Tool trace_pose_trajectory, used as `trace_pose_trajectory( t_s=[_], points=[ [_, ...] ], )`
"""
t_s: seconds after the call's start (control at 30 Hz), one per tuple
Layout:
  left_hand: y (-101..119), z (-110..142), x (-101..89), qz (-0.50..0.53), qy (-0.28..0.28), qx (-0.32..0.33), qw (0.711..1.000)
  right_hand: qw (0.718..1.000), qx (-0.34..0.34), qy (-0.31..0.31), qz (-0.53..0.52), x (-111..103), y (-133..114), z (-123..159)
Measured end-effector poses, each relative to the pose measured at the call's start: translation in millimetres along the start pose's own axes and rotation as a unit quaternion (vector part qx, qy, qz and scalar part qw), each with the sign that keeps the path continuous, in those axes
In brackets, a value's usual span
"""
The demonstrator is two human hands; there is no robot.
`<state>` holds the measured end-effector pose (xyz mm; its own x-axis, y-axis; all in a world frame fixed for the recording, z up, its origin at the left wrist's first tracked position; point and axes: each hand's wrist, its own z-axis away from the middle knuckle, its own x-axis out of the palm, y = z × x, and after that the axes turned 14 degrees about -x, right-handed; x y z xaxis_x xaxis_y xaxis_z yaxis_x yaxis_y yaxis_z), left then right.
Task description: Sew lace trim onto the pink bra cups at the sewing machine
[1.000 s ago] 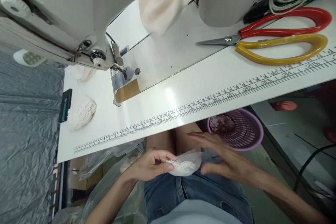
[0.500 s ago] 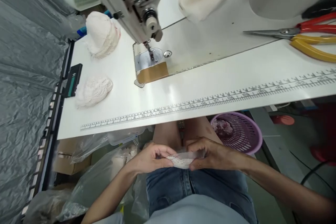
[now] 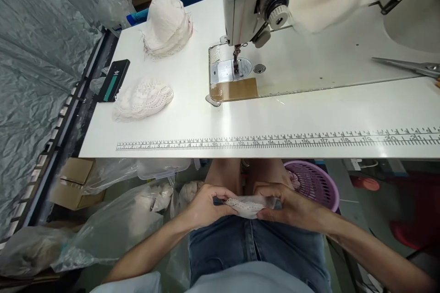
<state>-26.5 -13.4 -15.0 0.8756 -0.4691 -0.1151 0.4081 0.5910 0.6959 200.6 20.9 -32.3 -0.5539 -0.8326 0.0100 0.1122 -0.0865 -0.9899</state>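
While a white lace piece (image 3: 248,208) spans the lower centre of the frame, the left hand (image 3: 210,206) pinches its left end between thumb and fingers, and the right hand (image 3: 287,205) grips its right end likewise. Beyond them, the desk (image 3: 187,123) carries a printed ruler (image 3: 275,143) across mid-frame, with 10, 12 and 20 readable. At left, a black case (image 3: 113,81) shows a green stripe and an Adidas-like trefoil; any lettering beneath is too small to read. Lace pieces (image 3: 144,100) lie just beside it.
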Motion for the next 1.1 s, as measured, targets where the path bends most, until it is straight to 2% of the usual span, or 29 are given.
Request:
trace_pose_trajectory(
  t_s=[0.1,0.23,0.4,0.53,0.73,0.93,1.1],
  points=[
    [0,3,-3.8,0.002,-0.007,-0.006,1.000,1.000,0.005,-0.005,-0.002,1,-1,-1],
    [5,7,-9.9,-0.033,-0.044,-0.015,0.998,1.000,0.002,-0.015,-0.012,2,-2,-3],
    [15,4,-4.3,-0.105,-0.041,-0.038,0.993,0.999,-0.041,-0.024,-0.014,4,-2,-8],
    [17,0,1.9,-0.058,-0.053,-0.082,0.994,0.998,-0.039,-0.024,-0.035,1,-1,-6],
    [13,-1,-5.0,0.001,-0.101,-0.097,0.990,0.996,-0.039,-0.041,-0.069,-7,-2,-4],
    [12,0,-11.9,-0.012,-0.091,-0.097,0.991,0.997,-0.053,-0.044,-0.030,-5,-5,-8],
    [20,-2,-12.6,-0.054,-0.116,-0.074,0.989,0.996,-0.053,-0.055,0.038,-5,-11,-14]
  ],
)
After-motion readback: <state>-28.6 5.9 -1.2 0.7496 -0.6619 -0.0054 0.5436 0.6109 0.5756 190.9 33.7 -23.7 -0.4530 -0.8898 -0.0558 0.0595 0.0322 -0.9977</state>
